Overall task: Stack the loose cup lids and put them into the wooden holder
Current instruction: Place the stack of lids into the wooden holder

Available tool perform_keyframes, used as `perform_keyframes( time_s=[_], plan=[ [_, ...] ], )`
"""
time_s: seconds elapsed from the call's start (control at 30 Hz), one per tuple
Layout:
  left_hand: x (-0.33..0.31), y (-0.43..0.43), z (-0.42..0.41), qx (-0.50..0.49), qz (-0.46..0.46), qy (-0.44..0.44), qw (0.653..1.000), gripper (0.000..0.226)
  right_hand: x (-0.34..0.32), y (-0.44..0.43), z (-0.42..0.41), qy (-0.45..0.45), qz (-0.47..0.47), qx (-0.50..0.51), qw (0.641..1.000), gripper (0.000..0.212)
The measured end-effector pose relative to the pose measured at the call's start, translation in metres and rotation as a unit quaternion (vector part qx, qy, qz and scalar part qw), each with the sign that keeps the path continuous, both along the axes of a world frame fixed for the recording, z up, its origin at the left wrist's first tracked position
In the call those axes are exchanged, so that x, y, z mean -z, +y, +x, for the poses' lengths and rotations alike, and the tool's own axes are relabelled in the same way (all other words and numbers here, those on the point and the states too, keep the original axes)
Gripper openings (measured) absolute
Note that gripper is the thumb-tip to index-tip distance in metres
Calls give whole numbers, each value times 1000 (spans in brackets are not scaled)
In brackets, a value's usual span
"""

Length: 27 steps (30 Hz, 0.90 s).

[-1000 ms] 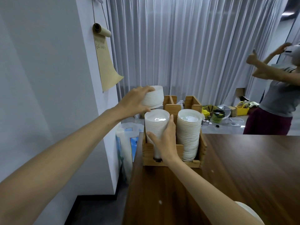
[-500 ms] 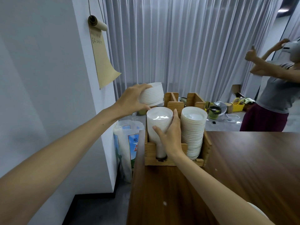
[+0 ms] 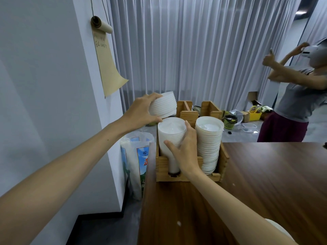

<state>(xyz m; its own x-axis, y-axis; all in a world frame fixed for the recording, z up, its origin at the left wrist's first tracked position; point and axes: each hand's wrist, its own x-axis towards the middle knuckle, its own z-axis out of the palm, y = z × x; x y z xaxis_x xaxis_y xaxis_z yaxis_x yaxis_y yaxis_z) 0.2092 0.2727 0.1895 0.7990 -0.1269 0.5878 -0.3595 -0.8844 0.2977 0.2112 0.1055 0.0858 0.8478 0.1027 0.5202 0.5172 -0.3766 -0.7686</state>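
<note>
White ribbed lids, nested into a short stack (image 3: 163,106), sit in your left hand (image 3: 141,110). Its fingers and thumb are curled round the stack's side. You hold this short stack tilted in the air, just above and behind your right hand, apart from everything below it.

Your right hand (image 3: 185,149) is clamped on the tall stack (image 3: 170,133) that stands upright in the left compartment of the wooden holder (image 3: 161,167). Your thumb lies across its front and your index finger runs up its right side to the rim. Just right of that hand, in the neighbouring compartment, a second tall stack (image 3: 208,138) of lids rises well above the holder's wall.

The holder rests at the far left corner of the dark wooden surface (image 3: 265,183), under your right wrist.

Below your left hand, a printed sack (image 3: 139,156) stands on the floor against the wall. Up and left of that hand, a brown paper roll (image 3: 106,59) hangs on the wall. Far off to the right of both hands, another person (image 3: 292,103) stands by the curtain with arms raised.
</note>
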Motion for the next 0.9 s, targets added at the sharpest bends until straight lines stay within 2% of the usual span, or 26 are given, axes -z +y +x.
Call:
perform_keyframes(
  time_s=[0.43,0.73,0.9],
  plan=[
    [12,-1,-10,-12,1,-4,1000,71,6,1,-9,-15,27,15,999,82],
    [10,0,-11,-11,6,-4,1000,71,1,-1,-7,7,39,-1,999,84],
    [8,-2,-11,-9,1,-29,1000,70,-3,1,-7,-2,33,-6,999,81]
  ],
)
